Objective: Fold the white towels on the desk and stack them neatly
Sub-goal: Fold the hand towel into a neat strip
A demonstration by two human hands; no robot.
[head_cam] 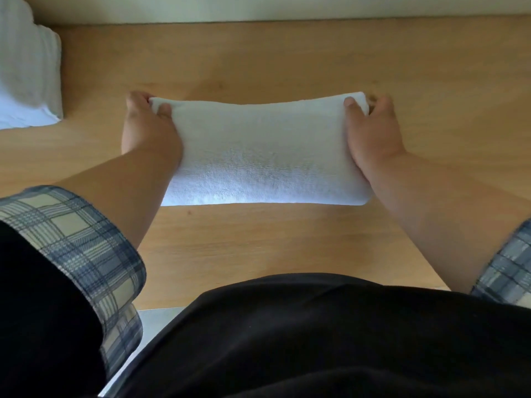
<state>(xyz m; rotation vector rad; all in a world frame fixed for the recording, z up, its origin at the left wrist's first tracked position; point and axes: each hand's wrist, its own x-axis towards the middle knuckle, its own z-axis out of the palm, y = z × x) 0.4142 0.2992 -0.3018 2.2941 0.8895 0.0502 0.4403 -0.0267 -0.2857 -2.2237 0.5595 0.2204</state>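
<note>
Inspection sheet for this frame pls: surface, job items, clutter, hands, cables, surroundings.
Surface: light wooden desk, flat, no spills or marks that matter.
Job's things: one white towel in the middle of the desk, its near edge lying on the wood; a towel pile at far left, cut off by the frame, so its neatness cannot be judged.
Clutter: nothing seen.
Hands: left hand and right hand each pinch a far corner of the towel, thumb on top, fingers behind the edge.
Cables: nothing seen.
Surroundings: pale wall along the desk's far edge; plaid sleeves rolled up on both arms.
</note>
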